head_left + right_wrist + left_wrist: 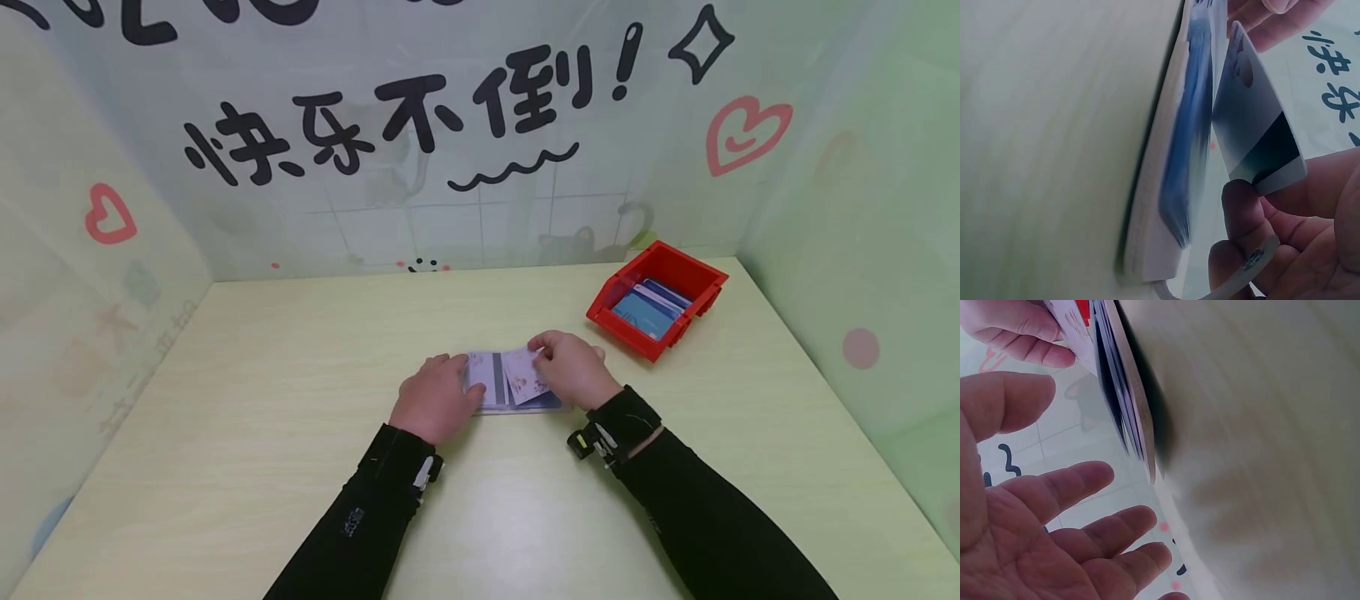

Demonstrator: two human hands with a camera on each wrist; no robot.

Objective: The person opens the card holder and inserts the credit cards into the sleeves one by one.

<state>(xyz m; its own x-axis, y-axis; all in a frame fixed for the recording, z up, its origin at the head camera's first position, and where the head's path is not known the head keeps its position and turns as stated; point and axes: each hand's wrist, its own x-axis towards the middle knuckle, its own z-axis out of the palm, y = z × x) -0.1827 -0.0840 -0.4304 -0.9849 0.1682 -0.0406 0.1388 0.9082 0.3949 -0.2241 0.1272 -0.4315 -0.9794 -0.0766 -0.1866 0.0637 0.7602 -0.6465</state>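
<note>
An opened card holder point(543, 402) lies on the table before me, seen edge-on with its stacked sleeves in both wrist views. A pale card with a grey stripe fills its left page. My right hand point(576, 371) pinches a pale pink patterned card point(1254, 119) between thumb and finger, tilted over the right page. In the right wrist view a dark stripe crosses this card's underside. My left hand point(438, 398) is at the holder's left edge, its fingers point(1085, 481) spread and loosely bent. Whether it touches the holder I cannot tell. A strap with a snap point(1250, 259) hangs off the holder.
A red plastic bin point(630, 333) stands at the back right of the table point(262, 375), holding several blue and pale cards point(648, 312). Printed cloth walls point(465, 225) enclose the table at the back and both sides.
</note>
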